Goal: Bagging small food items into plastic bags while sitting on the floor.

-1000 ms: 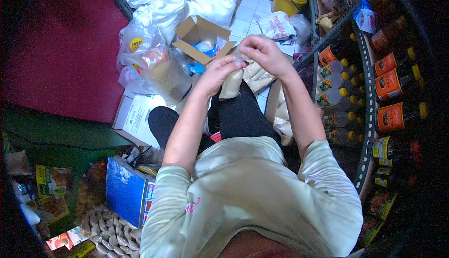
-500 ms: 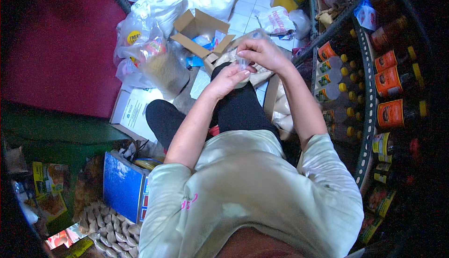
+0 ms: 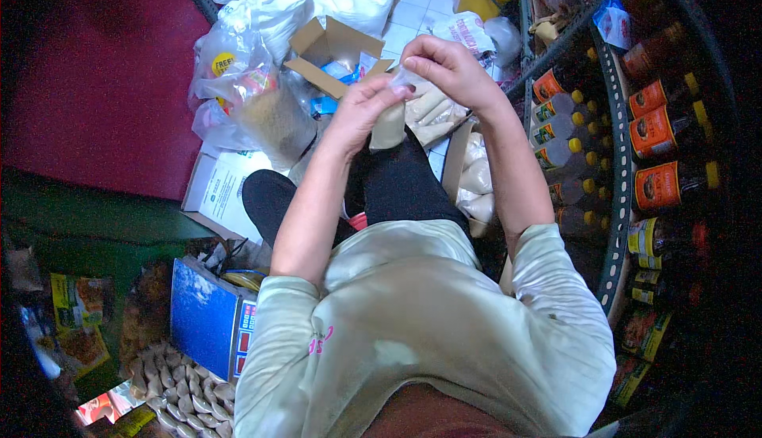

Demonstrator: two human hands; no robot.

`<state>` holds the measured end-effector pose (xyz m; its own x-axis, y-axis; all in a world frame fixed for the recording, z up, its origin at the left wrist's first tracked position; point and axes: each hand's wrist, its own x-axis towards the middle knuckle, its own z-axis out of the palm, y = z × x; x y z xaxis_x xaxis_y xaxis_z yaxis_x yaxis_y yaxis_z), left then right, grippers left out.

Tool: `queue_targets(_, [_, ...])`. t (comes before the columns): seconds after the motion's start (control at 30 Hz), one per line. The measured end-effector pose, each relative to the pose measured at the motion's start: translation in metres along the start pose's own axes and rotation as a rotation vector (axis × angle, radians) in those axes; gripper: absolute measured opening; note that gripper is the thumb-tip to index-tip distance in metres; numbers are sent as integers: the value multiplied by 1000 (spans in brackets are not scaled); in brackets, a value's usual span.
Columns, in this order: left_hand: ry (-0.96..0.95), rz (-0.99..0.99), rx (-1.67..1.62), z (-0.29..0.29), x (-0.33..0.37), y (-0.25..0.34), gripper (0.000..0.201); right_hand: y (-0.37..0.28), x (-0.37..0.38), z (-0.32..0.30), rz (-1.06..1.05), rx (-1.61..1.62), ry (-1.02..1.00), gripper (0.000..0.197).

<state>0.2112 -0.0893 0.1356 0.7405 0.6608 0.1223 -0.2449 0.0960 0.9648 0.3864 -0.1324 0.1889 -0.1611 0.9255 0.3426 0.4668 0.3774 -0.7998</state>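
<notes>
Over my right knee (image 3: 403,171), my left grip (image 3: 367,110) pinches a filled bag (image 3: 387,129) by its neck, seemingly to keep its contents down; my right grip (image 3: 451,71) holds its loose top.

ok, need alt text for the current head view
A person's left hand grips the neck of a small clear bag of pale contents above their dark-clad legs, while the right hand pinches its top. Beyond are an open cardboard box and white sacks; bottles line the right side, and a blue device with buttons is lower left.
</notes>
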Motion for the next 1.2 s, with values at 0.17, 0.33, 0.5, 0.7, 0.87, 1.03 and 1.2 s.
queue_targets(0.17, [47, 77, 73, -5, -8, 23, 21, -10, 11, 2, -103, 136, 92, 15])
queue_targets(0.33, [94, 91, 323, -3, -18, 21, 25, -24, 36, 19, -178, 65, 19, 16])
queue_targets(0.5, [57, 41, 70, -10, -6, 30, 19, -31, 37, 8, 11, 352, -148, 16])
queue_targets(0.7, [-105, -53, 192, -24, -1, -17, 23, 3, 24, 27, 52, 61, -289, 15])
queue_targets(0.87, [9, 39, 232, -12, 7, -29, 21, 8, 23, 32, -20, 90, -230, 16])
queue_targets(1.03, [77, -125, -9, -15, 1, -8, 20, 21, 21, 11, 78, 182, -124, 18])
queue_targets(1.2, [46, -55, -216, -16, -10, -4, 24, 28, 9, 21, 136, 479, 27, 16])
